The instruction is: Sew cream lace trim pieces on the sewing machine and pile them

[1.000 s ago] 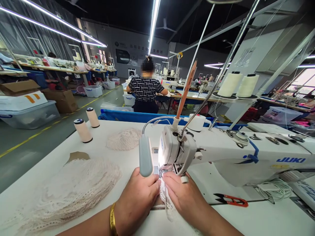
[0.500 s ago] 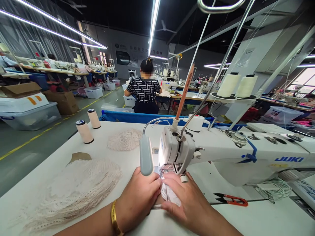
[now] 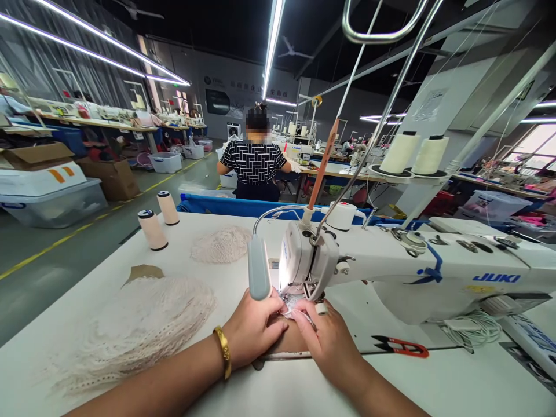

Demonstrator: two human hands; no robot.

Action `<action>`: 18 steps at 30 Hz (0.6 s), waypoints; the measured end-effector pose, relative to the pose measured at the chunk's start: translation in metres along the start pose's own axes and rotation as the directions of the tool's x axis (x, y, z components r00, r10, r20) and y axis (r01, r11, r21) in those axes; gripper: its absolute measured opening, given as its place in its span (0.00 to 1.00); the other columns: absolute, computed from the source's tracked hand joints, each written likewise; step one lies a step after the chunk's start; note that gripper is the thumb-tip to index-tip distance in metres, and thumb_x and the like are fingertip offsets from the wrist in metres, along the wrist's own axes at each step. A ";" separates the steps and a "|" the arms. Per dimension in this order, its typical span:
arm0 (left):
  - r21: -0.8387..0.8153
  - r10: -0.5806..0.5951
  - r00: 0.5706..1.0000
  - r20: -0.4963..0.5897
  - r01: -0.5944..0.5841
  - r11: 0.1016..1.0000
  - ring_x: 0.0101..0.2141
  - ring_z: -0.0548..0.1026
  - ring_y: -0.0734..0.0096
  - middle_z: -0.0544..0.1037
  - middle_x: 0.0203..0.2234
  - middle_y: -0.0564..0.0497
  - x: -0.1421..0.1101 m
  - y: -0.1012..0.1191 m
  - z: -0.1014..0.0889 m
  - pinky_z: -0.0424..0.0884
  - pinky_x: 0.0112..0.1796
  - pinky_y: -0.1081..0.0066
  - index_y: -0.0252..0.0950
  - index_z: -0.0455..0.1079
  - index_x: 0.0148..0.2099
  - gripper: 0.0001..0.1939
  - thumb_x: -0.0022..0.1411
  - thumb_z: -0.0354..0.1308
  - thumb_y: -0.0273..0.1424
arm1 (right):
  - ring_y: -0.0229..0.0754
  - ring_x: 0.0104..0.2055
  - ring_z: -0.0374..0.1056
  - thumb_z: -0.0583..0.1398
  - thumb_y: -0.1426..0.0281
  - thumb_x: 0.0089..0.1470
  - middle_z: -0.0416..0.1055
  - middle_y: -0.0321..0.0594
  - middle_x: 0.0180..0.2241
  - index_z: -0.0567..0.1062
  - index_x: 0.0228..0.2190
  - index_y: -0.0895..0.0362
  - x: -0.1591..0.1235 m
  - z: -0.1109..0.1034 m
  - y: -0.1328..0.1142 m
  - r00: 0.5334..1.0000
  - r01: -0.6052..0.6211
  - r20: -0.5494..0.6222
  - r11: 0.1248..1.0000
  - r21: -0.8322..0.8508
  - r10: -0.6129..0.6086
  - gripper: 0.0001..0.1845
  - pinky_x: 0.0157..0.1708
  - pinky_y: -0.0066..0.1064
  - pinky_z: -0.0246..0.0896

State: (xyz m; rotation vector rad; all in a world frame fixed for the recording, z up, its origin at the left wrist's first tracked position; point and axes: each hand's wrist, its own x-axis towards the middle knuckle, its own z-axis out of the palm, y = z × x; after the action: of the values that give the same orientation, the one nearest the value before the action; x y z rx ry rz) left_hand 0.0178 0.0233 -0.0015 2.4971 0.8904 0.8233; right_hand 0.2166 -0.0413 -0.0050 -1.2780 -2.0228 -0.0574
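Observation:
Both hands are at the needle end of a white sewing machine (image 3: pixel 369 269). My left hand (image 3: pixel 254 327), with a gold bracelet on its wrist, has its fingers closed on the near-left edge of a small white lace piece (image 3: pixel 294 302). Opposite it, my right hand (image 3: pixel 332 339) pinches the same lace between thumb and fingers, just below the presser foot. The lace's far end lies beneath the machine head, partly hidden. A grey lamp (image 3: pixel 259 269) glows beside the needle. Under the hands shows a brown plate (image 3: pixel 289 340) on the table.
To the left spreads a large stack of lace pieces (image 3: pixel 139 336), with a smaller lace pile (image 3: pixel 220 244) behind. Two thread cones (image 3: pixel 153 231) stand near the far-left edge. Orange-handled thread snips (image 3: pixel 403 346) and a coiled cable (image 3: pixel 471 330) lie right. A person (image 3: pixel 254 162) sits ahead.
My right hand has drawn its fingers in from lying spread over the lace to pinching its edge. Less lace shows in front of the foot, and more of the brown plate is uncovered.

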 end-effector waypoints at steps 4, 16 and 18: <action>0.021 0.072 0.996 -0.056 -0.071 0.997 0.36 0.74 0.62 0.76 0.32 0.50 0.000 -0.001 0.004 0.70 0.38 0.64 0.37 0.74 0.34 0.08 0.68 0.59 0.29 | 0.45 0.37 0.73 0.51 0.71 0.74 0.78 0.36 0.34 0.72 0.37 0.51 -0.002 0.005 0.001 0.999 -0.043 0.012 0.997 0.071 0.042 0.13 0.39 0.34 0.65; 0.158 0.338 0.941 -0.027 -0.330 0.931 0.36 0.72 0.62 0.80 0.34 0.52 -0.027 0.009 -0.003 0.65 0.40 0.60 0.38 0.76 0.39 0.12 0.75 0.54 0.25 | 0.46 0.40 0.70 0.62 0.66 0.70 0.77 0.37 0.39 0.73 0.36 0.53 -0.012 -0.016 0.003 0.926 0.156 0.331 0.983 0.096 -0.179 0.08 0.40 0.36 0.58; 0.160 0.347 0.938 -0.019 -0.340 0.927 0.36 0.73 0.62 0.81 0.33 0.52 -0.027 0.012 -0.005 0.66 0.41 0.59 0.38 0.75 0.39 0.12 0.77 0.54 0.26 | 0.46 0.41 0.70 0.63 0.67 0.70 0.77 0.37 0.40 0.73 0.36 0.53 -0.013 -0.017 0.003 0.927 0.145 0.337 0.986 0.087 -0.166 0.07 0.41 0.36 0.58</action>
State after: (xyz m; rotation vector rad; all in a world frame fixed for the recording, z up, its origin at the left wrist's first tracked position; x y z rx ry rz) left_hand 0.0030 -0.0024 -0.0028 2.8307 0.5515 0.9563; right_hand 0.2316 -0.0564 -0.0008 -1.1469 -2.4033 0.1633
